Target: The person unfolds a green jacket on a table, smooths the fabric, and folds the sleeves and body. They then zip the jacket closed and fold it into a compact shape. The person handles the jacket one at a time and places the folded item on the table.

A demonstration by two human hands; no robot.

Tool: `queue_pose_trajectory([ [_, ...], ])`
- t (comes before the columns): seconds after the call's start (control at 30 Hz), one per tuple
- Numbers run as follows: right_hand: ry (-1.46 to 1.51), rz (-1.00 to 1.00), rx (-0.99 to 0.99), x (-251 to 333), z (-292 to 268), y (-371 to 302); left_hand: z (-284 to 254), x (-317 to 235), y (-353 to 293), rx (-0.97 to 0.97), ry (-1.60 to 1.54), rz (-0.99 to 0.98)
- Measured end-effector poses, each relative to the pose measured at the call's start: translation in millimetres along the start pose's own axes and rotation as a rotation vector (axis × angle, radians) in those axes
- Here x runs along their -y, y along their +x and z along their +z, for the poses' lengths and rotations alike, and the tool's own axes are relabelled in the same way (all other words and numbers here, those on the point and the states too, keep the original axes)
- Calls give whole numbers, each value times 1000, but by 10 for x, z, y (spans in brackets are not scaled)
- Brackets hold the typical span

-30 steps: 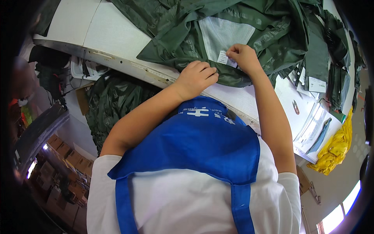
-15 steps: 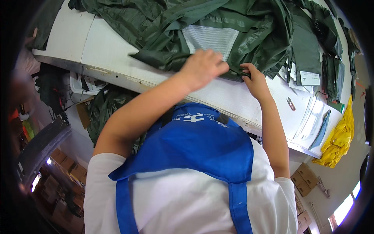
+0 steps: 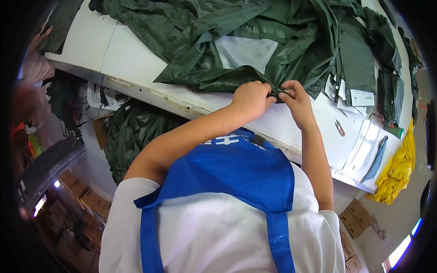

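A dark green garment (image 3: 300,54) of thin, slightly shiny fabric lies rumpled across the white table, with a white mesh panel (image 3: 246,51) showing in its middle. My left hand (image 3: 251,101) is closed on the garment's near edge, with the fabric bunched at its fingertips. Close beside it, my right hand (image 3: 297,102) pinches the same edge between thumb and fingers. The gathered fabric runs between the two hands, just above the table. What exactly lies under the left fingers is hidden.
Small thread snips (image 3: 340,128) lie right of my right hand. Beyond them are white paper tags (image 3: 362,98), a blue fabric strip (image 3: 376,159) and yellow cloth (image 3: 395,168) over the table's end. Green fabric (image 3: 132,136) is heaped below the front edge. Another person's hand (image 3: 40,38) shows far left.
My left hand has moved right and nearer, closing on the garment's edge next to my right hand. The near edge of the fabric has been folded up and gathered.
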State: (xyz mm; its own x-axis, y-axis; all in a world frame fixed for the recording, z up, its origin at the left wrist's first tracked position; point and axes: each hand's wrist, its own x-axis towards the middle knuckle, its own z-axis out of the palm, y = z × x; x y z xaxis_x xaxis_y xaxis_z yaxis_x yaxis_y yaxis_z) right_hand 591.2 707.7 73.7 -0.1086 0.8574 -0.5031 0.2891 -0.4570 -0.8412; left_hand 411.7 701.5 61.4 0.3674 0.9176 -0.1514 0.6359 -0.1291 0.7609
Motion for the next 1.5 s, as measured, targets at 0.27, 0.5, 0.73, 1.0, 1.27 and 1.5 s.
queue_pose_trajectory([
  [0.27, -993, -720, -261, 283, 240, -306, 29, -9, -204, -226, -72, 89],
  [0.5, -1116, -995, -302, 223, 134, -233, -143, 48, -335, -359, -24, 106],
  [0.73, -1071, -782, -461, 91, -296, -410, -1048, 845, -973, -669, 203, -130],
  [1.0, -740, -385, -113, -374, -433, -608, -890, 1166, -1067, -588, 143, -169],
  [1.27, -1022, 24, -902, -1479, -1915, -451, -836, 1483, -571, -427, -448, -523],
  [1.5, -650, 52, -911, -1507, -1891, -591, -825, 374, -1002, -530, 374, 309],
])
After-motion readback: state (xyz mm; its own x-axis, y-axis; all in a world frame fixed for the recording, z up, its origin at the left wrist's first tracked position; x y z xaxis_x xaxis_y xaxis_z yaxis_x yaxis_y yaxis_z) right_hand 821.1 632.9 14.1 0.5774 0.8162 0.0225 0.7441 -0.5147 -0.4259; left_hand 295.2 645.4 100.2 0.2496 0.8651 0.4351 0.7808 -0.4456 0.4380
